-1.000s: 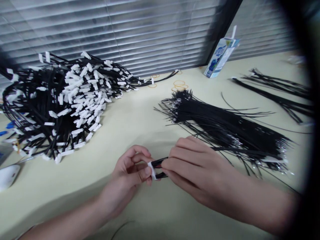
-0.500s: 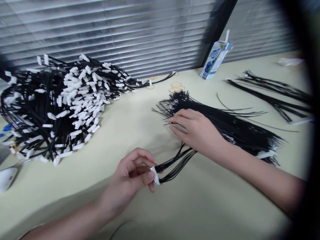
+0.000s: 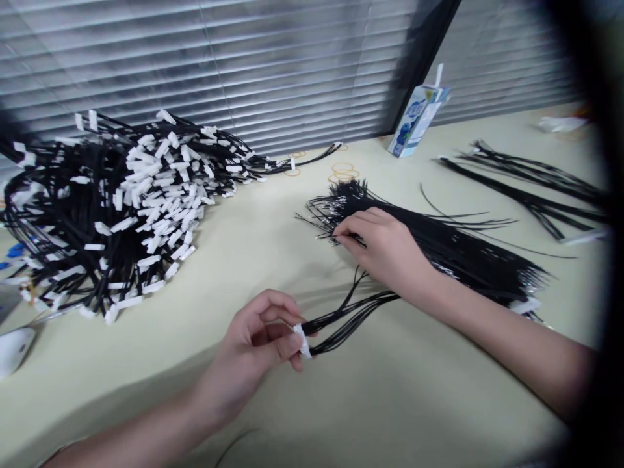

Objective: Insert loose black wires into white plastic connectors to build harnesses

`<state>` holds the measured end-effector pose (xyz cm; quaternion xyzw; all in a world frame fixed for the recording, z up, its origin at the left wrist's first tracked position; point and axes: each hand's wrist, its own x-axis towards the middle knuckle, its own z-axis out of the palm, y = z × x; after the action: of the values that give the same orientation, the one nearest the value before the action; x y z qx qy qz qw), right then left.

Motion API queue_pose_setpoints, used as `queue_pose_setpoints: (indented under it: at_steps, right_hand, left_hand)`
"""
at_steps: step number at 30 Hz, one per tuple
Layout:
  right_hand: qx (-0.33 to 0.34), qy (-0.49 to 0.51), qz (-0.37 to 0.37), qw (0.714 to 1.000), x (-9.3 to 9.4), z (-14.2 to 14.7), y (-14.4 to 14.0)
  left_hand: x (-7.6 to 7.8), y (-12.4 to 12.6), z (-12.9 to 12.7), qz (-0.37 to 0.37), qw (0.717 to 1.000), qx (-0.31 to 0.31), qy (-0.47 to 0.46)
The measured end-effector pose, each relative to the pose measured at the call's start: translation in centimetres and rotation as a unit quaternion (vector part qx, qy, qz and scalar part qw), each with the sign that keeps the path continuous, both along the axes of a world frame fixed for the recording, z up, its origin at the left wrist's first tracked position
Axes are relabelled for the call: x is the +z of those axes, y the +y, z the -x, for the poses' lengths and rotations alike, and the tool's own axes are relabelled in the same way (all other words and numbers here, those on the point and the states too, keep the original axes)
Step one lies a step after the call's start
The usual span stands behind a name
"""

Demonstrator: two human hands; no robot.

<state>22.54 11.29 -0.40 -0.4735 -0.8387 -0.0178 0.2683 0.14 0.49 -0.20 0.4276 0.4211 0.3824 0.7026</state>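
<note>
2 hands (image 3: 263, 341) (connector (image 3: 304, 341), wires (image 3: 439, 250))

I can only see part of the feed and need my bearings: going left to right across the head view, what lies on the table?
White mouse → heap of black wires with white connectors → left hand pinching a white connector → right hand on the loose black wires → carton → further wire bundles.

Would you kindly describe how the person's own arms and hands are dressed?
Both the left hand and right hand are bare, with no gloves, rings or watch showing. Both forearms are uncovered as far as the picture shows; no sleeve is visible.
</note>
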Motion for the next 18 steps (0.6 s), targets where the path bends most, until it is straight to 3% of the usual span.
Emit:
queue_pose_setpoints:
  at_steps: [3, 6, 11, 18]
  right_hand:
    - [0.043, 0.152, 0.005, 0.987, 1.7, 0.5, -1.8]
    - [0.137, 0.234, 0.048, 0.961, 3.3, 1.5, -4.4]
    - [0.261, 0.180, 0.071, 0.946, 4.2, 2.9, -7.5]
    - [0.230, 0.106, -0.020, 0.967, 3.0, 3.0, -7.6]
  left_hand:
    - [0.0, 0.0, -0.1, 0.008, 1.000, 0.009, -0.021]
    - [-0.1, 0.1, -0.1, 0.014, 0.998, 0.022, -0.049]
    - [0.0, 0.3, 0.0, 0.034, 0.993, 0.034, -0.111]
    - [0.1, 0.3, 0.2, 0.050, 0.988, 0.040, -0.140]
